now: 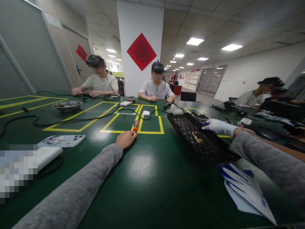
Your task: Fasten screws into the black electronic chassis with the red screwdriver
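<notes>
My left hand [126,139] is bare and closed around the thin metal shaft of a screwdriver [135,126]. The screwdriver's red handle points away from me over the green table. On the right, my right hand [220,126] wears a white glove with blue on its fingers. It grips the far right edge of a long black casing [205,152], which has a raised rim and sits tilted. Inside the casing lie many small dark parts and a yellowish piece [197,137]. The fingertips of the right hand are partly hidden.
White-and-blue gloves [247,190] lie near my right forearm. To the left are a phone [60,141], a white box-like device [49,156] and a metal bowl [67,105]. A black cable [95,118] crosses the table [143,197]. Several people sit around it.
</notes>
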`<state>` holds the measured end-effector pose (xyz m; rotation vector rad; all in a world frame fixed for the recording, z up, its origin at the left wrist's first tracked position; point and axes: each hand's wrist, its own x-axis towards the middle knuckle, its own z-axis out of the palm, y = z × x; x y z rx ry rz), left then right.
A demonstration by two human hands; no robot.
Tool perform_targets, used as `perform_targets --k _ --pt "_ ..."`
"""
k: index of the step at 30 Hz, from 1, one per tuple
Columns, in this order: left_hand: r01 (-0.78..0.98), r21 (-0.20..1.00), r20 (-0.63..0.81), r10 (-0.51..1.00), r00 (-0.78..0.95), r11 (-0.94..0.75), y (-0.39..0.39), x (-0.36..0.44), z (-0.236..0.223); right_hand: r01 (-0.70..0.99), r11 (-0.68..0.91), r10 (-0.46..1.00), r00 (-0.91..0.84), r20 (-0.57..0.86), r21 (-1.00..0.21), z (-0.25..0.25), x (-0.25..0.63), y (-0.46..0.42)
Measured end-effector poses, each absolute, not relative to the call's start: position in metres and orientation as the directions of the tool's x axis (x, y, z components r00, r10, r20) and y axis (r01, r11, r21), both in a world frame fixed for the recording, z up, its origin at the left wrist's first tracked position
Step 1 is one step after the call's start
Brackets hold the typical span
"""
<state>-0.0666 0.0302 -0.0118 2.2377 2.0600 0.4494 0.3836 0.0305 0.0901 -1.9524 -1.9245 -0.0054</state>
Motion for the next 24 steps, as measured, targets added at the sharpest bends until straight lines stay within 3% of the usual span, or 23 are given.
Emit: perform_targets --k 3,7,14,24 --pt "0.962 0.253 0.171 0.983 0.059 -0.102 0.030 -0.065 -0.011 0.970 0.069 0.991 -0.040 0.127 -0.235 0.084 0.352 0.038" --pt "0.959 0.265 0.179 0.982 0.057 -0.104 0.029 -0.064 -0.010 0.975 0.114 0.993 -0.104 0.061 -0.191 0.072 0.303 0.039" --pt "0.956 0.269 0.206 0.977 0.064 -0.119 0.029 -0.064 -0.011 0.966 0.149 0.989 -0.144 0.040 -0.210 0.055 0.247 0.041" --pt "0.941 0.314 0.217 0.975 0.056 -0.124 0.033 -0.065 -0.013 0.949 0.123 0.992 -0.118 0.034 -0.292 0.032 0.235 0.040"
